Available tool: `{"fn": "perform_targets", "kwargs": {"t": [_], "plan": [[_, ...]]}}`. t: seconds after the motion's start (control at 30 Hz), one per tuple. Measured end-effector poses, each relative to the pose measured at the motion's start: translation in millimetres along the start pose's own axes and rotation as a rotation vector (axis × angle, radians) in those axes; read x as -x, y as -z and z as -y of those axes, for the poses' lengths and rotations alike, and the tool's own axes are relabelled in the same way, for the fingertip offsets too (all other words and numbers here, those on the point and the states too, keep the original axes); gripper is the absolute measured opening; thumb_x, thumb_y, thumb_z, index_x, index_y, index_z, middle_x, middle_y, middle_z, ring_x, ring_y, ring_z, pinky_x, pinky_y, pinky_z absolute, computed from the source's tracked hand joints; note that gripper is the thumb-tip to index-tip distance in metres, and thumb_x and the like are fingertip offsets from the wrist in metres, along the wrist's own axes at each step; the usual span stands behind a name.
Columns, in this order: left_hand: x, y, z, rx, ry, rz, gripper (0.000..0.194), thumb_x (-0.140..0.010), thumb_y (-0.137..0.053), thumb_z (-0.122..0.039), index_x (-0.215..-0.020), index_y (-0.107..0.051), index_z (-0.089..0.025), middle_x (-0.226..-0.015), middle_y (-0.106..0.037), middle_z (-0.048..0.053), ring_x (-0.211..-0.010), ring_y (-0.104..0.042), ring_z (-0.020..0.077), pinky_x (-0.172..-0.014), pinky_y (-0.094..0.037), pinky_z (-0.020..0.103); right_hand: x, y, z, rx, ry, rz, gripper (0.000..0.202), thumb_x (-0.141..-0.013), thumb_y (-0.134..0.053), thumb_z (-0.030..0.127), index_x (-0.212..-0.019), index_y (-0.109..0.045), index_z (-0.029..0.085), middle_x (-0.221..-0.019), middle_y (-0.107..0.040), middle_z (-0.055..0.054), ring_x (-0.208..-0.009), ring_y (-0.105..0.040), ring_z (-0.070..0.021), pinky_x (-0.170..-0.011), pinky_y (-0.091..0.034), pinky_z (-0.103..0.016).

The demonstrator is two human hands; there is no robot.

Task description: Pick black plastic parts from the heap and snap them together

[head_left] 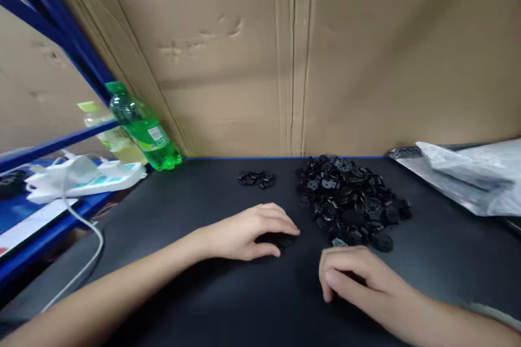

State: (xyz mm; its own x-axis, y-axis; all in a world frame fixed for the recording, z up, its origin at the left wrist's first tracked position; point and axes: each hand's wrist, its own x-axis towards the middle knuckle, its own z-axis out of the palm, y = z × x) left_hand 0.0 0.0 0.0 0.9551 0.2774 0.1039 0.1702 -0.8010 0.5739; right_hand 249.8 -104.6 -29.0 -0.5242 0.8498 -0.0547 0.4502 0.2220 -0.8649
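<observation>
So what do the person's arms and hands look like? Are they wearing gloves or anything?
No gloves. Both the left hand and the right hand are bare, and so are the forearms right to the picture's edge: no sleeves show. There is no watch, ring or bracelet to see. The fingers look slim, with short nails. The picture is a bit blurry, so tiny marks could be missed.

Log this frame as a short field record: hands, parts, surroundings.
surface: black table against a cardboard wall
left hand: palm down on the table, fingertips over a small black part
right hand: curled, resting on the table just in front of the big pile
big pile: loose black plastic parts, right of centre
small cluster: a few black parts, apart from the pile
left edge: green bottle lying tilted by a blue rack; white cable
right edge: plastic bag
</observation>
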Motion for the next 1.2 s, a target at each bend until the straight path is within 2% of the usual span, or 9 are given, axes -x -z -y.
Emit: {"fn": "perform_targets", "kwargs": {"t": [0.07,0.13,0.27,0.33,0.5,0.63,0.8,1.0,1.2], "plan": [[-0.8,-2.4,2.6,-0.04,0.019,-0.02,0.03,-0.092,-0.063,-0.016,-0.121,-0.069,-0.013,-0.113,-0.067,0.014,-0.108,-0.06,0.0231,-0.1,-0.046,0.033,-2.6,1.1,2.4,0.027,0.013,-0.009,0.038,-0.1,-0.042,0.029,-0.07,-0.062,0.018,-0.076,-0.064,0.0,-0.076,-0.057,-0.0117,-0.074,-0.039,-0.026],[-1.7,-6.4,3.0,-0.042,0.017,-0.07,0.026,-0.091,-0.065,-0.017,-0.115,-0.072,-0.014,-0.106,-0.068,0.013,-0.1,-0.062,0.0221,-0.094,-0.049,0.032,-4.3,1.6,3.7,-0.031,-0.006,-0.003,0.035,-0.1,-0.043,0.03,-0.073,-0.062,0.018,-0.076,-0.063,0.0,-0.073,-0.056,-0.0116,-0.07,-0.041,-0.025],[-4.6,-19.6,-6.2,0.072,-0.032,-0.262,0.029,-0.079,-0.08,-0.022,-0.105,-0.076,-0.01,-0.095,-0.07,0.013,-0.087,-0.067,0.0207,-0.082,-0.053,0.028,-5.1,-1.0,1.0,-0.396,-0.127,0.048,0.017,-0.098,-0.049,0.036,-0.105,-0.055,0.021,-0.086,-0.057,0.0,-0.069,-0.053,-0.0105,-0.049,-0.042,-0.018],[-6.2,-26.8,-14.0,0.17,-0.037,-0.38,0.033,-0.074,-0.084,-0.02,-0.105,-0.077,-0.011,-0.095,-0.071,0.013,-0.085,-0.069,0.0202,-0.079,-0.054,0.026,-5.7,-4.0,-2.1,-0.58,-0.118,0.084,0.025,-0.097,-0.053,0.038,-0.116,-0.046,0.024,-0.094,-0.054,-0.001,-0.07,-0.057,-0.0106,-0.043,-0.043,-0.014],[-10.0,-39.5,-30.0,0.344,0.004,-0.596,0.036,-0.068,-0.087,-0.014,-0.102,-0.079,-0.017,-0.093,-0.076,0.01,-0.082,-0.072,0.0196,-0.077,-0.056,0.026,-11.6,-10.9,-7.5,-0.826,-0.021,0.172,0.027,-0.098,-0.052,0.043,-0.115,-0.046,0.022,-0.099,-0.053,-0.002,-0.088,-0.068,-0.0176,-0.047,-0.056,-0.018],[-11.9,-45.9,-35.8,0.426,0.058,-0.614,0.03,-0.071,-0.085,-0.014,-0.101,-0.079,-0.015,-0.093,-0.077,0.012,-0.079,-0.073,0.0204,-0.072,-0.058,0.027,-14.8,-12.4,-5.9,-0.902,0.01,0.242,0.034,-0.099,-0.051,0.044,-0.125,-0.046,0.022,-0.1,-0.053,-0.004,-0.091,-0.069,-0.0181,-0.051,-0.057,-0.018],[-13.7,-51.5,-40.7,0.378,0.033,-0.608,0.025,-0.075,-0.083,-0.015,-0.099,-0.078,-0.011,-0.093,-0.077,0.014,-0.08,-0.074,0.0216,-0.074,-0.059,0.028,-15.4,-12.2,-2.8,-0.858,-0.029,0.215,0.038,-0.096,-0.056,0.046,-0.123,-0.052,0.02,-0.094,-0.05,-0.001,-0.082,-0.063,-0.0117,-0.051,-0.054,-0.015],[-14.8,-57.1,-43.0,0.371,0.01,-0.61,0.021,-0.077,-0.08,-0.011,-0.097,-0.076,-0.007,-0.093,-0.076,0.016,-0.08,-0.075,0.0221,-0.072,-0.059,0.027,-16.8,-11.2,-0.6,-0.835,-0.03,0.214,0.044,-0.093,-0.057,0.052,-0.125,-0.054,0.022,-0.096,-0.048,-0.001,-0.082,-0.059,-0.0108,-0.055,-0.053,-0.017],[-16.4,-59.3,-40.8,0.57,0.023,-0.592,0.028,-0.075,-0.079,-0.005,-0.102,-0.079,-0.013,-0.098,-0.076,0.016,-0.072,-0.073,0.0186,-0.07,-0.06,0.028,-13.7,-5.0,3.0,-0.835,-0.12,0.275,0.06,-0.091,-0.057,0.059,-0.137,-0.046,0.022,-0.087,-0.052,0.002,-0.071,-0.058,-0.0091,-0.064,-0.053,-0.025]]}}
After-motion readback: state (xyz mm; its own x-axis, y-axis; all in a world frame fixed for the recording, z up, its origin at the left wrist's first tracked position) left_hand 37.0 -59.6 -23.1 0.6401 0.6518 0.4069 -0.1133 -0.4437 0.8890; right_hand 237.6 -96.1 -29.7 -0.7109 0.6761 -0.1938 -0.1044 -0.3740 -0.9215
